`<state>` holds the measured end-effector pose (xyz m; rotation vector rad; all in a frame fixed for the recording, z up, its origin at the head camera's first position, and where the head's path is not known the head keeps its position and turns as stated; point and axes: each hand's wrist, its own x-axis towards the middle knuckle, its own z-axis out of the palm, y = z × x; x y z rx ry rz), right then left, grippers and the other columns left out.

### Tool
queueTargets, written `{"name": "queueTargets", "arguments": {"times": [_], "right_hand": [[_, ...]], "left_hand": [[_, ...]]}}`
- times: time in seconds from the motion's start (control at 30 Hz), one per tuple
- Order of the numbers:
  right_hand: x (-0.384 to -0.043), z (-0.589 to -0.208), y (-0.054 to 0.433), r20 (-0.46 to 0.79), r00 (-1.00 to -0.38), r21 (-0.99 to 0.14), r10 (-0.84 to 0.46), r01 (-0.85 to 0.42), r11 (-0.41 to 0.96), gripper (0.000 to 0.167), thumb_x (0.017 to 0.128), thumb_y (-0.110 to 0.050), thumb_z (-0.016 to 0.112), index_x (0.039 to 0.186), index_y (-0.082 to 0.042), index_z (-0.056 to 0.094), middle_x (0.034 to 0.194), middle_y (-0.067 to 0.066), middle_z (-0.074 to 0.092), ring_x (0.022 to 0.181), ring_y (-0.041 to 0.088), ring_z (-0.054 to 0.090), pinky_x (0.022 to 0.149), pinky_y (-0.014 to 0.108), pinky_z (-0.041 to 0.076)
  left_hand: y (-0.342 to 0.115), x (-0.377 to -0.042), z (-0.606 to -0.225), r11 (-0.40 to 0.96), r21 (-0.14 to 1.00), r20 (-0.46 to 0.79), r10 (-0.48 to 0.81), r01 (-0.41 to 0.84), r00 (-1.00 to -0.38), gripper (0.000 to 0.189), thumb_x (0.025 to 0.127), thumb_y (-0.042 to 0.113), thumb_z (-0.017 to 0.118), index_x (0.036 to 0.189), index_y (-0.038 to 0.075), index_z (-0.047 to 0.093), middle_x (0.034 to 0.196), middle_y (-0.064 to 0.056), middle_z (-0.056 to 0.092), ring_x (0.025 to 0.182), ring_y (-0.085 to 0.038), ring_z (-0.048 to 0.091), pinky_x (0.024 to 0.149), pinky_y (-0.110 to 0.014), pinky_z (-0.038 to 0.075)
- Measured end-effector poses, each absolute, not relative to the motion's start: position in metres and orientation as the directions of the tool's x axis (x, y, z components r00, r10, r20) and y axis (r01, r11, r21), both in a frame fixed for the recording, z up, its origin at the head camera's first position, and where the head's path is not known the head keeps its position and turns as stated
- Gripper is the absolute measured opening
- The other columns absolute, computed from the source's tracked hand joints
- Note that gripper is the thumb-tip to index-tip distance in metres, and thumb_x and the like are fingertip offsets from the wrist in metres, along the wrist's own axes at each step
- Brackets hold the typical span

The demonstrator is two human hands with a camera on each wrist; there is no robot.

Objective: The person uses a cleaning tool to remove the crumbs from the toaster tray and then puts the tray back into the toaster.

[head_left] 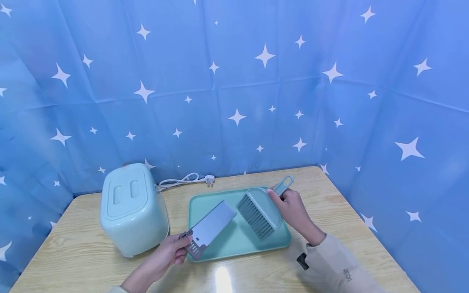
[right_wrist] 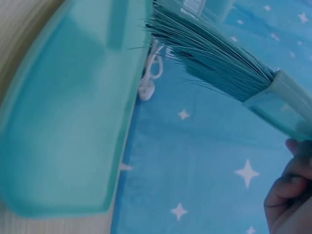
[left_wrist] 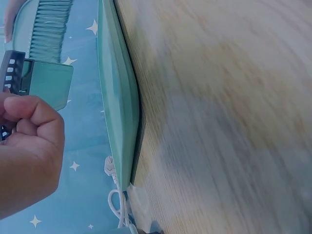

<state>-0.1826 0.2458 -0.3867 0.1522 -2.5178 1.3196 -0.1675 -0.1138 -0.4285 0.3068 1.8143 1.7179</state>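
My left hand [head_left: 169, 249] pinches the slotted grey end of a flat, shiny metal crumb tray [head_left: 215, 223], which slants up over the left part of a mint-green serving tray [head_left: 234, 247]. In the left wrist view, light reflects off the crumb tray [left_wrist: 52, 82] beyond my curled fingers. My right hand [head_left: 294, 209] grips a blue-green hand brush [head_left: 264, 206] near the base of its handle. Its bristles [right_wrist: 209, 53] point toward the crumb tray, over the serving tray's right half; the brush and crumb tray are close but apart in the head view.
A pale blue toaster [head_left: 137, 211] with a closed lid stands on the left of the wooden table [head_left: 73, 244]. Behind the serving tray lies its white cord with a plug [head_left: 209, 179]. A blue star-patterned curtain [head_left: 234, 81] hangs around the table.
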Motion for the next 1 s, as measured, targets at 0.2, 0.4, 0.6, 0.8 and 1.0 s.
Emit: {"name": "queueTargets", "arguments": {"times": [0.2,0.4,0.6,0.8,1.0], "right_hand": [[-0.178,-0.377,0.229,0.298,-0.954,-0.830,0.009,-0.255,0.496,0.030,0.100,-0.030,0.052,0.107,-0.005,0.068,0.057,0.003,0.046,0.045,0.007,0.039,0.044,0.025,0.039],[-0.170,-0.368,0.210,0.280,-0.959,-0.872,-0.038,-0.271,0.407,0.027,0.100,-0.029,0.053,0.107,-0.007,0.067,0.062,0.006,0.052,0.047,0.007,0.043,0.045,0.025,0.042],[-0.163,-0.361,0.193,0.280,-0.954,-0.881,-0.104,-0.299,0.368,0.027,0.100,-0.027,0.053,0.108,-0.006,0.067,0.075,0.009,0.061,0.053,0.008,0.052,0.048,0.025,0.048],[-0.167,-0.362,0.183,0.337,-0.930,-0.854,-0.149,-0.368,0.367,0.024,0.099,-0.024,0.054,0.102,-0.005,0.068,0.076,0.010,0.063,0.055,0.007,0.056,0.050,0.026,0.051],[-0.169,-0.367,0.181,0.357,-0.923,-0.831,-0.144,-0.384,0.403,0.023,0.099,-0.024,0.054,0.101,-0.006,0.070,0.068,0.008,0.061,0.048,0.004,0.047,0.045,0.023,0.045]], "left_hand": [[-0.108,-0.168,-0.430,0.133,0.963,-0.270,0.554,-0.237,-0.788,0.038,0.102,0.024,0.044,0.122,-0.007,0.055,0.063,0.008,0.032,0.053,-0.003,0.034,0.052,-0.017,0.030],[-0.102,-0.169,-0.429,0.115,0.966,-0.257,0.554,-0.233,-0.792,0.039,0.101,0.023,0.044,0.121,-0.008,0.055,0.064,0.008,0.033,0.053,-0.003,0.035,0.053,-0.018,0.031],[-0.097,-0.168,-0.428,0.112,0.970,-0.242,0.554,-0.217,-0.797,0.029,0.101,0.024,0.046,0.109,-0.001,0.060,0.063,0.008,0.034,0.052,-0.003,0.036,0.054,-0.017,0.034],[-0.091,-0.170,-0.426,0.112,0.973,-0.229,0.567,-0.202,-0.791,0.030,0.100,0.026,0.047,0.109,0.001,0.060,0.063,0.009,0.034,0.052,-0.002,0.036,0.054,-0.017,0.035],[-0.088,-0.169,-0.424,0.094,0.977,-0.209,0.599,-0.191,-0.773,0.033,0.101,0.024,0.046,0.112,-0.005,0.058,0.064,0.009,0.036,0.052,-0.001,0.037,0.053,-0.016,0.035]]}}
